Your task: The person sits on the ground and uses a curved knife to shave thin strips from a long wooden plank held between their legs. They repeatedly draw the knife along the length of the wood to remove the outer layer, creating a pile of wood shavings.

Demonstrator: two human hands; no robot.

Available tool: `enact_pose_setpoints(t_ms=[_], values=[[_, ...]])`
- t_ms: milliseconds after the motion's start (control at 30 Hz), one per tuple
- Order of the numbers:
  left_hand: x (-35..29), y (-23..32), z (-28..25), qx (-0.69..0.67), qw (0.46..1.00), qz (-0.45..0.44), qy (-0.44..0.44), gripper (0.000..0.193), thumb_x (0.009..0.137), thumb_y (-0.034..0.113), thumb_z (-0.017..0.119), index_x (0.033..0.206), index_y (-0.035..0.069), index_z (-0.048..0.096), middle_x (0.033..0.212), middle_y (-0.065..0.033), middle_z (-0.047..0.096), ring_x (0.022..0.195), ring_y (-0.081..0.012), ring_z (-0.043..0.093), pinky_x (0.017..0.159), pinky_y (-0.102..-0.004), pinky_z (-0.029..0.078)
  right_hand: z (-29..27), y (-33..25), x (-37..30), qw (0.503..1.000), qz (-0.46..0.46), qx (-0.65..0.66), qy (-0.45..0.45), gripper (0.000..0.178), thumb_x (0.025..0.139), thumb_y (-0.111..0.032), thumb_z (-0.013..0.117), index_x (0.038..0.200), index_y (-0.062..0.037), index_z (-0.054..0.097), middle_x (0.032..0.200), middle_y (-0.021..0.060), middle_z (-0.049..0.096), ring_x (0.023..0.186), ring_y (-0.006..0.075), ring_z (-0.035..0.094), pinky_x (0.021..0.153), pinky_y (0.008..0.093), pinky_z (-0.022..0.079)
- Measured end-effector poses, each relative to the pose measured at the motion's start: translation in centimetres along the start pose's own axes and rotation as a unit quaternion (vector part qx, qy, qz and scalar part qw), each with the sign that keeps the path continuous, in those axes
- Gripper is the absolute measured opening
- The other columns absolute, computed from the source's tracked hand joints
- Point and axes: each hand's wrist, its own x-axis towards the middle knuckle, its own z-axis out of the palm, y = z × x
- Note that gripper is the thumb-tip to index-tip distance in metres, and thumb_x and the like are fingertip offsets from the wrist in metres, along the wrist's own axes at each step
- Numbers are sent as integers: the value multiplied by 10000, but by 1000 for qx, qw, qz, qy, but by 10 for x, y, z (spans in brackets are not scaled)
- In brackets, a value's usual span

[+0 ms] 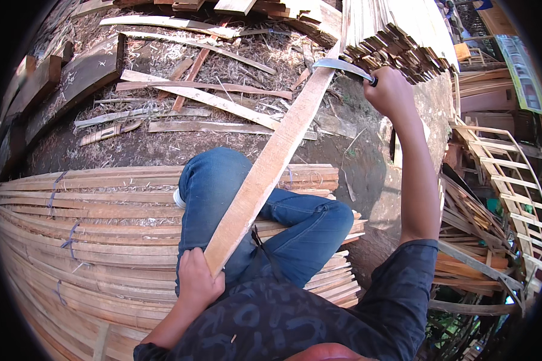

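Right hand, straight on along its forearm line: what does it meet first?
Likely the uneven-ended stack of thin, pale wooden strips, which shows just ahead of the right hand. Depth is unclear from this one view; the hand might pass above it.

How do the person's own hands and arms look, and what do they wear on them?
The left hand and the right hand are both bare, without gloves; I see no watch on either wrist. The right sleeve is dark, with a faint blue-grey pattern, and ends near the elbow. Of the left sleeve, only a dark edge shows near the lower border.
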Motion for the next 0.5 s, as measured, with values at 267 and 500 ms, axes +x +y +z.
enact_pose_setpoints(t_ms=[267,500], values=[[7,16,-6,2,1000,-11,-9,294,654,98,609,845,-24,422,778,-242,466,784,-435,473,725,-512,394,7,51,49,977,211,8,-6,290,792,-257,623,905,-2,704,933,204,705,904,353,681,817,435,537],[5,10,-7,-8,1000,-8,-4,299,658,99,605,861,-29,428,787,-244,481,788,-442,482,728,-513,400,62,47,-20,969,117,198,93,415,831,-306,676,656,66,618,569,202,590,522,307,560,552,421,430]])
